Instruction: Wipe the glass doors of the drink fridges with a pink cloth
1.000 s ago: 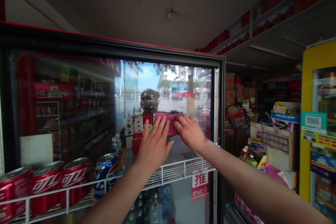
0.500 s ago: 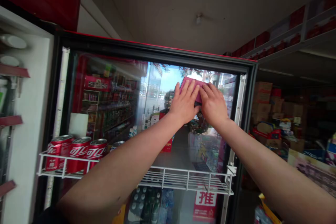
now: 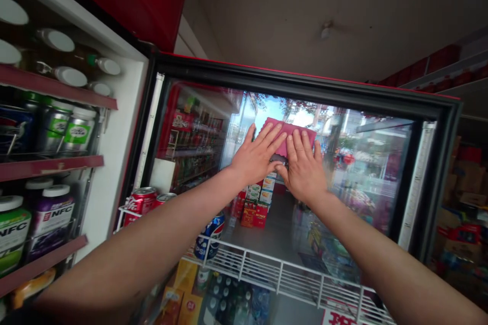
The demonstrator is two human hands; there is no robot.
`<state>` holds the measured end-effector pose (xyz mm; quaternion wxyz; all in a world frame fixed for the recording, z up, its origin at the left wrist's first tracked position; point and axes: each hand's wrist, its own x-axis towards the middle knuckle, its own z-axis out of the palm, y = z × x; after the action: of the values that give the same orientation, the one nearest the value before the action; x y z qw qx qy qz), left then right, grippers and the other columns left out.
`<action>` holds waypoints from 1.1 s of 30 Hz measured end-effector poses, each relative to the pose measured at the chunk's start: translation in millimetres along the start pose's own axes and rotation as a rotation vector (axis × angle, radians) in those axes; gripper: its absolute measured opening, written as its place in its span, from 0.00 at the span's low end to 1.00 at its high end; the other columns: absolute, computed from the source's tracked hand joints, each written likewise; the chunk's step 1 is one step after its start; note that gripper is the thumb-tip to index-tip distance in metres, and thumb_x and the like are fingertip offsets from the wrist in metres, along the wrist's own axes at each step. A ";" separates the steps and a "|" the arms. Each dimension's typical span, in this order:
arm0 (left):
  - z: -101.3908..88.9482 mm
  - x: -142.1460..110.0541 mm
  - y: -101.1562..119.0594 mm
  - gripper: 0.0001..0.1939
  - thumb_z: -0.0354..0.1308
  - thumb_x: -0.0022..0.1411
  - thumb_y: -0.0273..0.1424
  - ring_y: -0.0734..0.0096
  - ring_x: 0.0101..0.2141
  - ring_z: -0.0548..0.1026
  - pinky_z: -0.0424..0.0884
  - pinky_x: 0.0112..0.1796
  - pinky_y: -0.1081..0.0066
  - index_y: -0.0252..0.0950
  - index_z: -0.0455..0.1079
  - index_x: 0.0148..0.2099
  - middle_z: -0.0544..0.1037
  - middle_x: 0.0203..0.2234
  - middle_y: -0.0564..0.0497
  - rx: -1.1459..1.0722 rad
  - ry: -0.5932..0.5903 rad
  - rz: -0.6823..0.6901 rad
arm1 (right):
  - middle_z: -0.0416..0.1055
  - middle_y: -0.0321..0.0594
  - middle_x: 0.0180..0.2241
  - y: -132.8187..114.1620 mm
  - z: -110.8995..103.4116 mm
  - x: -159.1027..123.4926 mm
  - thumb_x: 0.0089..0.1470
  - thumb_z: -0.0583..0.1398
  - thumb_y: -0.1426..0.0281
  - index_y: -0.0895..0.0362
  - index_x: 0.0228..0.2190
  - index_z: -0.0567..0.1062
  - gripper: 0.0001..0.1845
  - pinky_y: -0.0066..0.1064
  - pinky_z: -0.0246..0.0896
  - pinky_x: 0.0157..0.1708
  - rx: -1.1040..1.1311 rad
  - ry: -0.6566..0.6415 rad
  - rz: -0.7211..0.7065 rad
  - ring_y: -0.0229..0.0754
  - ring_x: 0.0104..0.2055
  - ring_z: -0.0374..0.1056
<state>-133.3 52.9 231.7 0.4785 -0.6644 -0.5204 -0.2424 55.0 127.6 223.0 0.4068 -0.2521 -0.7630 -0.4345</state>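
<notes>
A pink cloth (image 3: 290,126) lies against the upper middle of the glass door (image 3: 366,162). My left hand (image 3: 253,157) presses it from the left, fingers stretched and spread, the thumb pointing right. My right hand (image 3: 307,170) rests flat on the cloth's right part, fingers extended. The two thumbs nearly meet just below the cloth. Both palms face the glass, and the fingers cover much of the cloth's lower part.
A white wire rack (image 3: 263,266) crosses the door below my arms, holding red cans (image 3: 143,199) and a blue Pepsi can (image 3: 209,236). Left, fridge shelves (image 3: 49,167) hold bottles. A black frame (image 3: 305,84) edges the door. Cartons (image 3: 255,215) show through the glass.
Both hands and the cloth have moved left across the glass. My right-hand fingers are straighter and more spread. The view has turned left, showing more fridge shelves.
</notes>
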 end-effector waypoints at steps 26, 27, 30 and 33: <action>-8.7 -155.4 -205.2 0.41 0.48 0.79 0.46 0.45 0.81 0.46 0.38 0.76 0.37 0.31 0.45 0.83 0.47 0.82 0.36 0.105 -0.029 -0.195 | 0.41 0.62 0.81 -219.0 42.8 125.6 0.74 0.54 0.51 0.70 0.77 0.53 0.46 0.68 0.26 0.81 0.273 -0.051 -0.212 0.65 0.84 0.35; -8.2 -163.6 -209.1 0.40 0.47 0.79 0.46 0.44 0.81 0.46 0.39 0.76 0.37 0.30 0.46 0.83 0.47 0.82 0.35 0.119 -0.036 -0.200 | 0.40 0.62 0.81 -228.2 45.4 126.0 0.74 0.55 0.50 0.70 0.77 0.53 0.47 0.68 0.25 0.81 0.282 -0.058 -0.216 0.65 0.84 0.34; -3.8 -181.8 -213.4 0.41 0.46 0.79 0.46 0.41 0.80 0.47 0.39 0.76 0.36 0.27 0.46 0.82 0.47 0.81 0.32 0.147 -0.049 -0.208 | 0.39 0.60 0.81 -245.8 53.8 123.1 0.72 0.56 0.48 0.70 0.77 0.52 0.49 0.67 0.25 0.81 0.291 -0.071 -0.231 0.63 0.85 0.33; 2.9 -186.9 -204.6 0.43 0.46 0.78 0.49 0.38 0.80 0.47 0.40 0.75 0.33 0.27 0.46 0.82 0.46 0.81 0.31 0.148 -0.032 -0.229 | 0.39 0.57 0.81 -244.1 59.9 115.1 0.72 0.57 0.48 0.70 0.77 0.51 0.50 0.66 0.25 0.81 0.279 -0.075 -0.252 0.61 0.85 0.34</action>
<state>-386.5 -30.4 155.7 0.4871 -0.5672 -0.6169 -0.2457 -211.7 62.3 190.4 0.3514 -0.1117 -0.8561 -0.3621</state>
